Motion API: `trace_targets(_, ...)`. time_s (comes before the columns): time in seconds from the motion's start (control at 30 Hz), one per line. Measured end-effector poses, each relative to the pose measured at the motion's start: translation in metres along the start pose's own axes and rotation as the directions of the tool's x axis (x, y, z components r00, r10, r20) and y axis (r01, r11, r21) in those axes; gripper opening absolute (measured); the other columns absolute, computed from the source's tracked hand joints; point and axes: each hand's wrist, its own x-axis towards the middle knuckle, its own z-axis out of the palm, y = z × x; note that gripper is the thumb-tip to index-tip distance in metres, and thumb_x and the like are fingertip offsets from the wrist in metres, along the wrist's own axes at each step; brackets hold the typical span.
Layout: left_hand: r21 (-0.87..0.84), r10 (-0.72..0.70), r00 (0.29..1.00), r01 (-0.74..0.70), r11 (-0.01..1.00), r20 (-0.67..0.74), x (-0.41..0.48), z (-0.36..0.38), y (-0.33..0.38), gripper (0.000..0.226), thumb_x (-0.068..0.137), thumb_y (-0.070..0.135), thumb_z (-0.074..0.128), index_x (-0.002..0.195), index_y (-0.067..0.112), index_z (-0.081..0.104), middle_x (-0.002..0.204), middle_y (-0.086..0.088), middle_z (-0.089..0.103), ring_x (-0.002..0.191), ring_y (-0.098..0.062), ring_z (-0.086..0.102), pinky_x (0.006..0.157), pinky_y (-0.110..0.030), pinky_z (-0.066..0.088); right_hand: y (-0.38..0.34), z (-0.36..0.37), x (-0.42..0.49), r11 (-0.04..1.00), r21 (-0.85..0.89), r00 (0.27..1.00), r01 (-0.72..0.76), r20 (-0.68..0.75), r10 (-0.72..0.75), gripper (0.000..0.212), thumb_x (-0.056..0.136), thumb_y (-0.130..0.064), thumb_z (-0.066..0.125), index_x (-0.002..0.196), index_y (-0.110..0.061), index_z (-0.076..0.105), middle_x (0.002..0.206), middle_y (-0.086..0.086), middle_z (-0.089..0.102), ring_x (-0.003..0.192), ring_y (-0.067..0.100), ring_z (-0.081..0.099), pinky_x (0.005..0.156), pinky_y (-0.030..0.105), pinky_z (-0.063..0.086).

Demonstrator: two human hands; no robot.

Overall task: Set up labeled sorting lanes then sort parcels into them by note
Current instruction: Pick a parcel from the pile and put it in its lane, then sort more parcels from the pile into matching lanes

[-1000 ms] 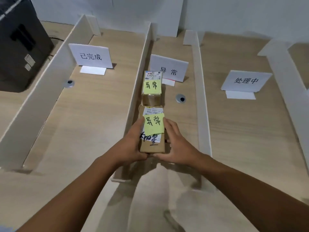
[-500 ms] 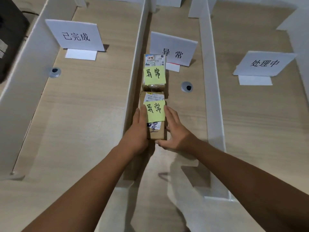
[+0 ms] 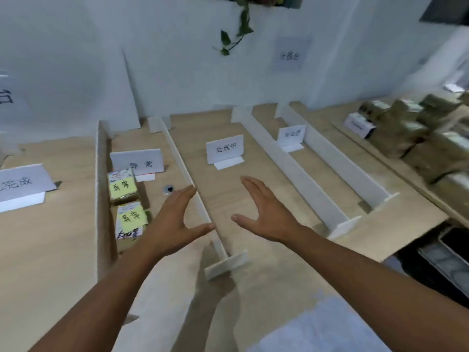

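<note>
Wooden table (image 3: 50,250) against a white wall (image 3: 177,59), with white dividers (image 3: 299,171) splitting it into lanes. My view has swung up and right since half a second ago: a fourth lane with its own small sign (image 3: 291,134) and a pile of brown parcels (image 3: 418,138) at the far right now show. A vine (image 3: 236,34) hangs down the wall beside a blurred sheet of paper (image 3: 290,55).

Both hands are off the near parcel (image 3: 129,222); before, they pressed its two sides. It sits in the narrow lane under the 异常 sign (image 3: 138,162), close against the lane's left wall (image 3: 101,199). It lies right in front of the far parcel (image 3: 123,186); I can't tell if they touch. Each has a yellow note on top, the near one's (image 3: 133,218) reading 异常. A round cap (image 3: 168,189) sits in the tabletop just right of the far parcel.

My left hand (image 3: 172,222) is empty, fingers straight and thumb spread, up over the divider to the right of that lane. My right hand (image 3: 266,214) is empty too, fingers straight and thumb out, over the lane with the 处理中 sign (image 3: 225,148). The palms face each other, well apart. The 已完成 sign (image 3: 20,184) is cut off at the left edge.
</note>
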Motion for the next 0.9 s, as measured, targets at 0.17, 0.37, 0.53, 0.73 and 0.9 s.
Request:
trace_targets(0.17,-0.034,0.289,0.942,-0.288,0.957,0.168,0.01,0.061,0.125,0.126,0.06,0.084,0.067,0.162,0.033,0.012,0.164,0.021,0.008,0.155,-0.007,0.0,0.125,-0.033,0.01,0.058,-0.108,-0.116,0.984,-0.121,0.983,-0.132,-0.141,0.115,0.095,0.087,-0.068,0.061,0.161,-0.03,0.015,0.166,-0.012,0.019,0.152,0.005,0.015,0.119,0.025,0.021)
trace_targets(0.37,-0.05,0.492,0.833,-0.497,0.867,0.252,0.034,0.151,0.258,0.126,0.06,0.087,0.067,0.16,0.038,0.008,0.157,0.029,0.006,0.151,0.002,-0.005,0.124,-0.031,0.009,0.146,-0.204,-0.248,0.939,-0.146,0.919,-0.311,-0.299,0.258,0.096,0.088,-0.068,0.059,0.163,-0.027,0.014,0.168,-0.009,0.017,0.153,0.009,0.015,0.122,0.029,0.022)
trace_targets(0.53,-0.097,0.598,0.746,-0.599,0.795,0.294,0.066,0.252,0.385,0.12,0.066,0.079,0.072,0.16,0.038,0.01,0.157,0.03,0.006,0.148,0.006,-0.004,0.124,-0.03,0.009,0.237,-0.275,-0.34,0.896,-0.166,0.868,-0.412,-0.372,0.33,0.099,0.087,-0.066,0.062,0.163,-0.024,0.015,0.168,-0.005,0.017,0.154,0.011,0.015,0.124,0.035,0.022)
trace_targets(0.73,-0.15,0.615,0.73,-0.601,0.785,0.297,0.1,0.375,0.53,0.117,0.07,0.075,0.072,0.161,0.032,0.014,0.168,0.012,0.01,0.154,-0.007,0.002,0.124,-0.032,0.011,0.347,-0.373,-0.425,0.874,-0.145,0.825,-0.464,-0.431,0.366,0.098,0.088,-0.069,0.062,0.163,-0.027,0.014,0.168,-0.007,0.017,0.154,0.009,0.014,0.124,0.033,0.023)
trace_targets(0.9,-0.171,0.629,0.71,-0.609,0.774,0.318,0.144,0.453,0.617,0.119,0.067,0.083,0.067,0.161,0.035,0.011,0.167,0.018,0.006,0.154,-0.005,-0.002,0.125,-0.035,0.01,0.441,-0.436,-0.459,0.851,-0.137,0.803,-0.506,-0.434,0.408,0.099,0.087,-0.073,0.057,0.163,-0.032,0.01,0.168,-0.011,0.014,0.155,0.007,0.011,0.124,0.039,0.025)
